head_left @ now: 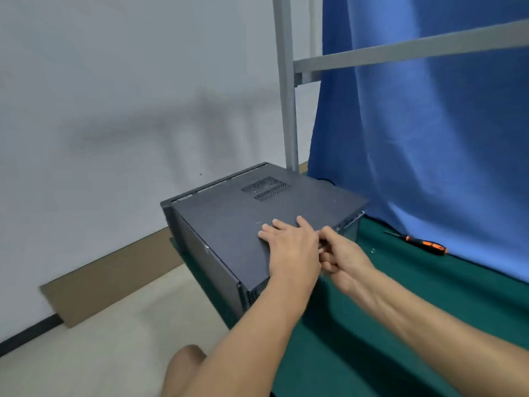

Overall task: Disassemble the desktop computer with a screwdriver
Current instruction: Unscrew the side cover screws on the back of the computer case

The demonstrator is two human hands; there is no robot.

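A black desktop computer case [229,222] lies on its side at the left end of the green table [400,296]. Its side panel, with a vent grille [266,188], faces up. My left hand [289,247] rests flat on the near right part of this panel, fingers straight. My right hand [340,256] is at the panel's right rear edge, with its fingers curled round that edge. A screwdriver [420,243] with a black and orange handle lies on the table to the right, apart from both hands.
A blue curtain [429,138] hangs behind the table on a grey metal frame [286,96]. Tiny screws [372,250] lie near the screwdriver. A white wall is at the left, with cardboard [108,276] leaning at its base. A bare knee [186,365] shows below.
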